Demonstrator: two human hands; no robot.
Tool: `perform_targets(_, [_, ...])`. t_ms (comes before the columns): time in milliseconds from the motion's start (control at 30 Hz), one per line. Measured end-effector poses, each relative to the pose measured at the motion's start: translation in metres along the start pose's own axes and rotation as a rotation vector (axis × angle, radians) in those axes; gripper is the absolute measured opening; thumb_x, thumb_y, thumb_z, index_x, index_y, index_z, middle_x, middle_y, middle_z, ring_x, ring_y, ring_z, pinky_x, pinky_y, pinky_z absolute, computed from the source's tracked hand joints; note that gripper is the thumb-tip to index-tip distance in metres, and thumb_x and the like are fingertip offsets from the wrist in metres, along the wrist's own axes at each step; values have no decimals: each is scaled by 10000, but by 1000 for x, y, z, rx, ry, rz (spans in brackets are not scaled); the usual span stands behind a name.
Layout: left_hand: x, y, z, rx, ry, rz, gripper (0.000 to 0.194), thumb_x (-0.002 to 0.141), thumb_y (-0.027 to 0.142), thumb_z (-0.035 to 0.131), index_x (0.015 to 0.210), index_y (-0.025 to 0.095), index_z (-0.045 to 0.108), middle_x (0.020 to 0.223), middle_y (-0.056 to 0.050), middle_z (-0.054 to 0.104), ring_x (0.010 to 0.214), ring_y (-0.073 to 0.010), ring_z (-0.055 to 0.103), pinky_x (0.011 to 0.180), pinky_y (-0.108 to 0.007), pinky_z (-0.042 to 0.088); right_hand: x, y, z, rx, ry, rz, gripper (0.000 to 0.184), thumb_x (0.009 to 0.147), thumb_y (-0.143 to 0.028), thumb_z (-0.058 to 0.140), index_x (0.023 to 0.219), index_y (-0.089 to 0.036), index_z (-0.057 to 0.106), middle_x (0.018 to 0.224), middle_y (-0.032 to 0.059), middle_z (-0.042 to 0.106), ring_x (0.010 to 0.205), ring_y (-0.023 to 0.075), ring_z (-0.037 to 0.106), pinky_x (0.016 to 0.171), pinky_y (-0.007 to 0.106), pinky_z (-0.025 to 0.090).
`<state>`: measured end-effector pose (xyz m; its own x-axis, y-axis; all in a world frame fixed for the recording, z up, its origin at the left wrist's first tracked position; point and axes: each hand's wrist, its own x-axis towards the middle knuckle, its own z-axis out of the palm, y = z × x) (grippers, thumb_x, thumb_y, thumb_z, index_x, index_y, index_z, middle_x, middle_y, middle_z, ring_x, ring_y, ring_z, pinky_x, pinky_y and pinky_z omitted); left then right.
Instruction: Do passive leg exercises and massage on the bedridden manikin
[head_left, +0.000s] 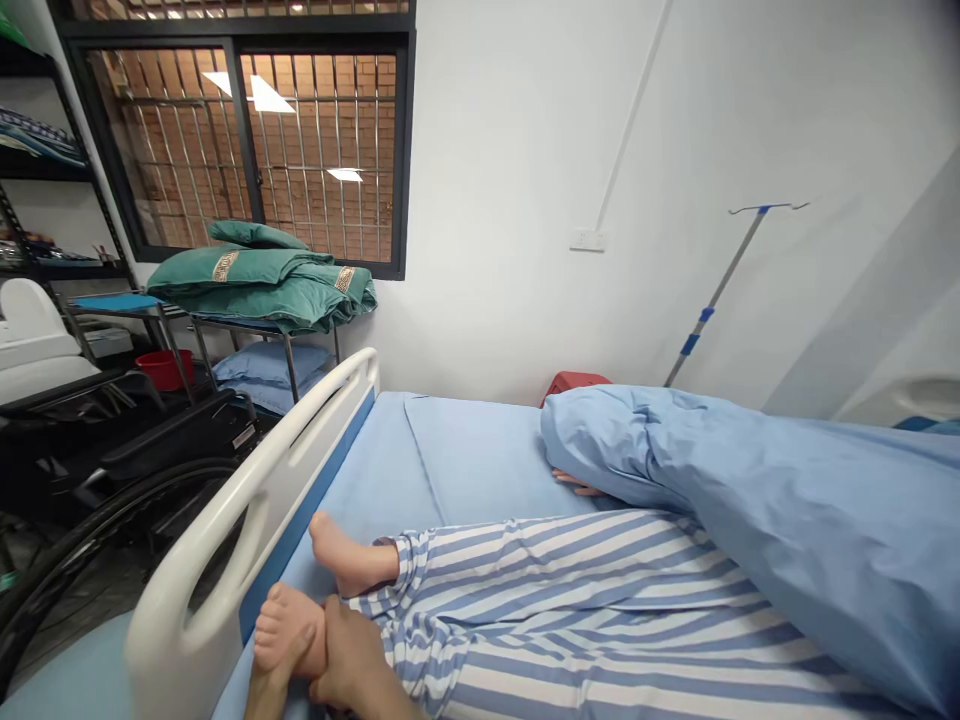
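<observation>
A figure lies on the bed in blue-and-white striped trousers, both feet bare. My right hand wraps round the ankle of the nearer foot, just below the trouser cuff. At the front part of that same foot is my left hand, its thumb laid along the skin and its other fingers mostly hidden. The farther foot rests on the light blue sheet, untouched. A blue quilt is folded back over the upper body, and fingertips of the lying figure show under its edge.
The white bed end board rises just left of the feet. Beyond it stand a wheelchair, a red bucket and a rack with green bedding. An IV pole leans in view behind the quilt, near the wall.
</observation>
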<state>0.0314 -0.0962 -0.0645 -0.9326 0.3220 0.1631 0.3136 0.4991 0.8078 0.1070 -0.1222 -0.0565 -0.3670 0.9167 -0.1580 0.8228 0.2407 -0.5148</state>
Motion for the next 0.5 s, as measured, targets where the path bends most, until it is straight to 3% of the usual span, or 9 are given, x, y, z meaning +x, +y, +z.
perform_targets(167, [-5,1,11,34,190,65,227,778,195,256,612,237,108,605,42,105,700,-229,390,578,-333,189,9,2,9,-72,-22,-16,731,347,-266,761,1012,-211,464,977,99,640,822,340,632,616,378,490])
perform_targets(333, [1,1,11,27,143,-34,244,819,200,227,602,235,122,587,6,241,837,-287,452,581,-345,221,10,2,6,-76,-40,-34,769,352,-318,756,1047,-198,449,1000,117,633,848,348,628,648,404,501])
perform_targets(433, [6,4,10,-141,-84,-98,280,869,224,205,638,205,363,727,-56,458,934,-289,484,624,-382,342,9,1,2,-83,-38,-45,776,360,-352,767,1048,-195,446,1005,121,632,843,342,631,646,402,505])
perform_targets(500, [11,3,7,-320,-302,-85,262,889,283,313,871,141,532,936,-83,550,957,-240,519,697,-390,436,8,1,2,-90,-20,-60,770,367,-350,770,1046,-193,442,1001,121,632,837,337,633,643,399,505])
